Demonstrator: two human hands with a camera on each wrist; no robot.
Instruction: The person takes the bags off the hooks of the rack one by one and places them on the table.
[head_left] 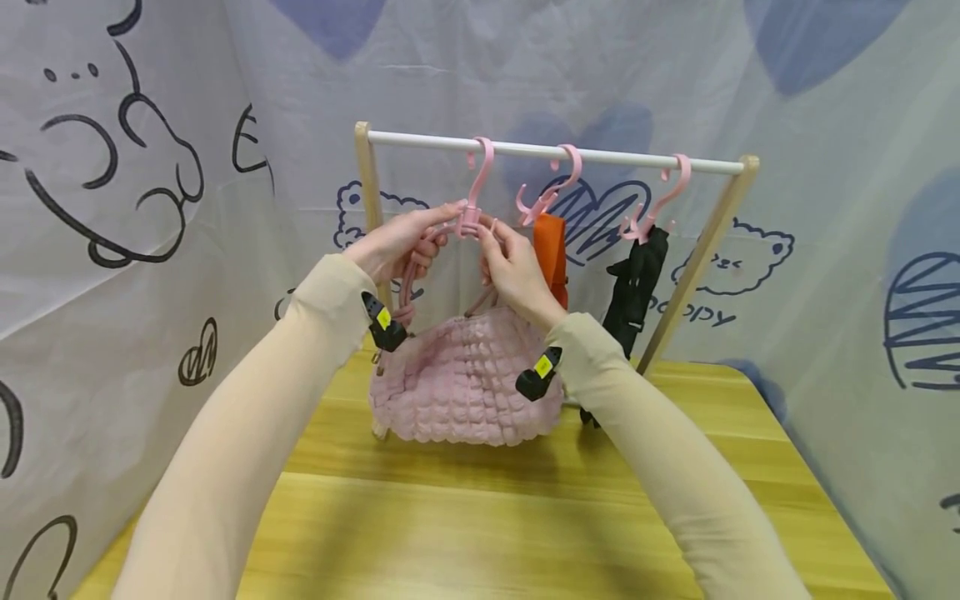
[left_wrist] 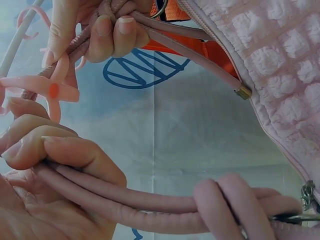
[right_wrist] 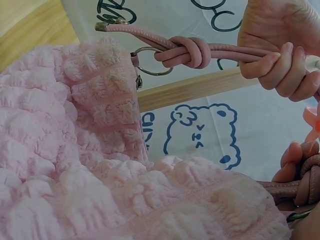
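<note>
A quilted pink handbag (head_left: pixel 465 383) hangs from its knotted pink strap (left_wrist: pixel 150 215) below a pink swivel hook (head_left: pixel 480 179). My left hand (head_left: pixel 397 242) curls its fingers round the doubled strap on the left, its thumb close to the hook's lower prongs. On the right, my right hand (head_left: pixel 513 267) grips the other part of the strap near its knot. In the left wrist view the hook's prongs (left_wrist: pixel 54 90) lie between the two hands, with the strap running behind them. A metal ring (right_wrist: pixel 152 62) joins strap and bag.
The hook hangs on a white rail (head_left: pixel 622 156) with wooden legs (head_left: pixel 697 267). Another pink hook (head_left: pixel 573 171) holds an orange item (head_left: pixel 551 254); a third hook (head_left: pixel 678 183) holds a black folded item (head_left: pixel 637 283). A wooden table (head_left: pixel 420 533) lies below, and a printed curtain (head_left: pixel 300 75) surrounds it.
</note>
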